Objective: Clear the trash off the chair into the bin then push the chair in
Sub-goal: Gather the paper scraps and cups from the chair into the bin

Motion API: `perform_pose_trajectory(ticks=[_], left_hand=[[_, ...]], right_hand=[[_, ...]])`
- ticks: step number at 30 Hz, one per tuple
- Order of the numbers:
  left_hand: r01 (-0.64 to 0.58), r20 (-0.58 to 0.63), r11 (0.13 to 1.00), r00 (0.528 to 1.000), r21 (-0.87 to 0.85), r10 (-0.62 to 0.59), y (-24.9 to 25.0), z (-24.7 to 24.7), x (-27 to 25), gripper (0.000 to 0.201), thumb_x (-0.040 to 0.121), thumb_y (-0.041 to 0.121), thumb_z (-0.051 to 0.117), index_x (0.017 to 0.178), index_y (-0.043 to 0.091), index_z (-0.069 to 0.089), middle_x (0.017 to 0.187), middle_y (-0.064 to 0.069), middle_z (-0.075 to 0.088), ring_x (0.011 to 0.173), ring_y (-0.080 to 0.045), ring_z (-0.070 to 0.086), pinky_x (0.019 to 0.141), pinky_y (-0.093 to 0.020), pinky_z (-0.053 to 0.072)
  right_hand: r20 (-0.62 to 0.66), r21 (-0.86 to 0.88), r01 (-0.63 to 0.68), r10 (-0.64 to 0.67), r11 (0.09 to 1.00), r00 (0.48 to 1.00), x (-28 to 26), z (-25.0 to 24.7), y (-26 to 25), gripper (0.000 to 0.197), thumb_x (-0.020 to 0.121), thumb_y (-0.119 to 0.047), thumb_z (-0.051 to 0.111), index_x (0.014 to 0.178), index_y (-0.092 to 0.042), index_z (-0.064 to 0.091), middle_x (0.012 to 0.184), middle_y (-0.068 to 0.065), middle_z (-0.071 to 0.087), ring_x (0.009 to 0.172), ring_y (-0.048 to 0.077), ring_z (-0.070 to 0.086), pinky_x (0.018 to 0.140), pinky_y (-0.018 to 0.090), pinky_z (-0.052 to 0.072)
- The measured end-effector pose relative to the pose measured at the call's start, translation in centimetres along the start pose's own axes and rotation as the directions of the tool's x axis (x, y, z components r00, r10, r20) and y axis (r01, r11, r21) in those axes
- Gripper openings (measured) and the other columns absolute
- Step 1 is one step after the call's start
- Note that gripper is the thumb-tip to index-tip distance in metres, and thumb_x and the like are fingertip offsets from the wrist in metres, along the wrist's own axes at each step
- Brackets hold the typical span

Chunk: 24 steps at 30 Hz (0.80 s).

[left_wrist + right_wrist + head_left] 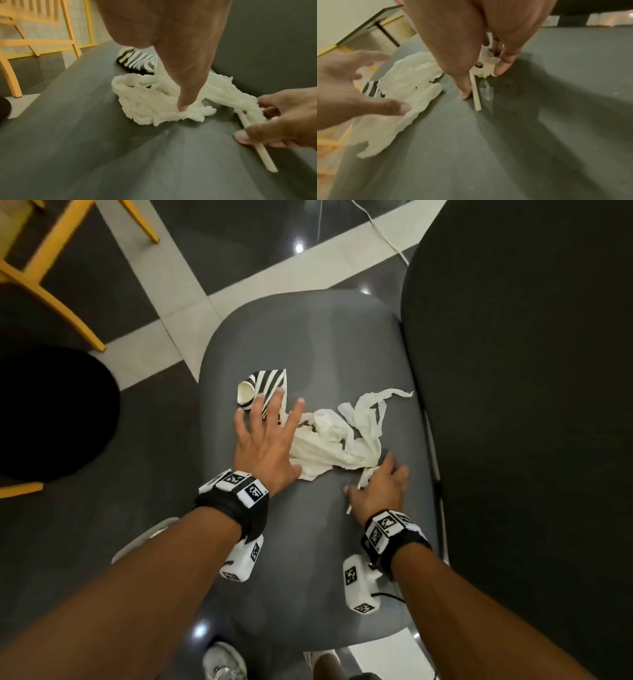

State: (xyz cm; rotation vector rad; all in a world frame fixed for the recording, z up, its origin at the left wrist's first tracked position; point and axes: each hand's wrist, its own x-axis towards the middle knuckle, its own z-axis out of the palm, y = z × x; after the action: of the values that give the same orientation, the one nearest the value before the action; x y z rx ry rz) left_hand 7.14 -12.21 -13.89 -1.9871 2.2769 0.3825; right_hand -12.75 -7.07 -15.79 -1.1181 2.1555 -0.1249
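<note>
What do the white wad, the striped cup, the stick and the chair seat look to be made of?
Wad: soft tissue paper, crumpled and torn. Striped cup: likely thin paper, crushed flat. Stick: a matte white paper or plastic straw, unclear which. Chair seat: smooth grey moulded plastic, faintly glossy.

The left hand (263, 445) is covering part of the striped cup (262, 386) and the near edge of the crumpled tissue (337, 436). The right hand (378, 486) is hiding most of the white straw (257, 146), and whether its fingers are pinching the straw is not showing clearly. The picture's edge is cutting off the yellow chair (51, 265).
</note>
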Motion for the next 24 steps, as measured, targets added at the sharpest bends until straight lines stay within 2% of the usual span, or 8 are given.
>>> perform_pose_trajectory(ticks=[4, 8, 11, 13, 15, 18, 22, 24], left_hand=[[0.100, 0.076, 0.994, 0.992, -0.047, -0.096, -1.4, -1.2, 3.0, 0.137, 0.055, 0.059, 0.085, 0.159, 0.036, 0.000, 0.170, -0.005, -0.010, 0.155, -0.042, -0.006, 0.118, -0.073, 0.007], [0.179, 0.237, 0.981, 0.959, -0.078, -0.156, -2.7, -1.5, 4.8, 0.138, 0.056, 0.059, 0.087, 0.158, 0.038, -0.003, 0.168, 0.000, -0.015, 0.155, -0.043, -0.007, 0.115, -0.073, 0.015], [0.157, 0.221, 0.969, 0.969, -0.189, -0.114, -2.7, -1.2, 4.4, 0.117, 0.061, 0.055, 0.085, 0.155, 0.038, 0.018, 0.165, -0.001, 0.007, 0.146, -0.042, 0.016, 0.112, -0.062, 0.034], [0.120, 0.170, 0.947, 0.983, -0.299, -0.071, -1.9, -0.9, 3.7, 0.096, 0.070, 0.051, 0.081, 0.150, 0.037, 0.031, 0.158, 0.001, 0.023, 0.133, -0.038, 0.031, 0.106, -0.052, 0.043], [0.096, 0.139, 0.923, 0.989, -0.373, -0.047, -0.5, -0.2, 2.8, 0.075, 0.083, 0.036, 0.073, 0.148, 0.034, 0.037, 0.151, 0.002, 0.032, 0.124, -0.034, 0.037, 0.100, -0.046, 0.049], [0.113, 0.098, 0.841, 0.993, -0.529, -0.072, 1.2, 1.4, 1.2, 0.057, 0.091, 0.019, 0.057, 0.146, 0.030, 0.044, 0.143, 0.000, 0.040, 0.118, -0.028, 0.039, 0.104, -0.038, 0.044], [0.233, 0.128, 0.600, 0.969, -0.765, -0.213, 1.4, 2.9, -0.6, 0.043, 0.095, 0.016, 0.052, 0.134, 0.031, 0.058, 0.142, 0.004, 0.046, 0.120, -0.015, 0.034, 0.106, -0.012, 0.026], [0.242, 0.134, 0.494, 0.960, -0.835, -0.245, 0.6, 3.2, -1.5, 0.042, 0.092, 0.017, 0.052, 0.131, 0.027, 0.062, 0.139, 0.005, 0.050, 0.124, -0.021, 0.042, 0.113, -0.025, 0.032]], right_hand=[[-0.057, 0.185, 0.018, -0.008, 0.983, 0.998, 1.8, -1.5, -1.6, 0.089, 0.087, 0.005, 0.056, 0.160, -0.022, 0.012, 0.158, 0.013, 0.021, 0.131, 0.029, 0.049, 0.106, 0.029, 0.038], [-0.053, 0.193, 0.131, -0.123, 0.972, 0.991, 4.2, -3.3, -3.8, 0.099, 0.081, 0.012, 0.050, 0.159, -0.036, 0.011, 0.153, 0.004, 0.019, 0.083, 0.011, 0.056, 0.085, 0.025, 0.046], [0.077, 0.181, 0.189, -0.206, 0.965, 0.976, 6.6, -3.4, -6.1, 0.086, 0.085, 0.005, 0.046, 0.156, -0.039, 0.023, 0.162, 0.004, 0.005, 0.117, 0.025, 0.056, 0.104, 0.026, 0.041], [0.133, 0.136, 0.158, -0.176, 0.978, 0.975, 7.0, -3.0, -7.6, 0.065, 0.091, -0.019, 0.047, 0.152, -0.036, 0.034, 0.164, 0.001, 0.000, 0.137, 0.032, 0.043, 0.115, 0.032, 0.032], [0.138, 0.082, 0.208, -0.218, 0.975, 0.966, 5.4, -1.9, -9.0, 0.058, 0.090, -0.041, 0.055, 0.145, -0.028, 0.043, 0.157, 0.001, 0.013, 0.134, 0.034, 0.044, 0.115, 0.034, 0.033], [0.171, 0.203, 0.367, -0.401, 0.908, 0.900, 1.8, 0.6, -9.4, 0.059, 0.086, -0.025, 0.068, 0.139, -0.010, 0.046, 0.132, -0.003, 0.029, 0.120, 0.022, 0.052, 0.104, 0.018, 0.034], [0.086, 0.436, 0.197, -0.258, 0.878, 0.962, -0.3, 3.2, -9.7, 0.045, 0.081, -0.010, 0.063, 0.125, -0.013, 0.055, 0.134, -0.001, 0.043, 0.088, -0.023, 0.053, 0.092, 0.013, 0.046], [0.115, 0.520, 0.108, -0.195, 0.847, 0.974, -1.2, 4.2, -10.4, 0.043, 0.075, -0.012, 0.061, 0.117, -0.021, 0.059, 0.119, 0.000, 0.063, 0.098, -0.009, 0.063, 0.093, 0.024, 0.054]])
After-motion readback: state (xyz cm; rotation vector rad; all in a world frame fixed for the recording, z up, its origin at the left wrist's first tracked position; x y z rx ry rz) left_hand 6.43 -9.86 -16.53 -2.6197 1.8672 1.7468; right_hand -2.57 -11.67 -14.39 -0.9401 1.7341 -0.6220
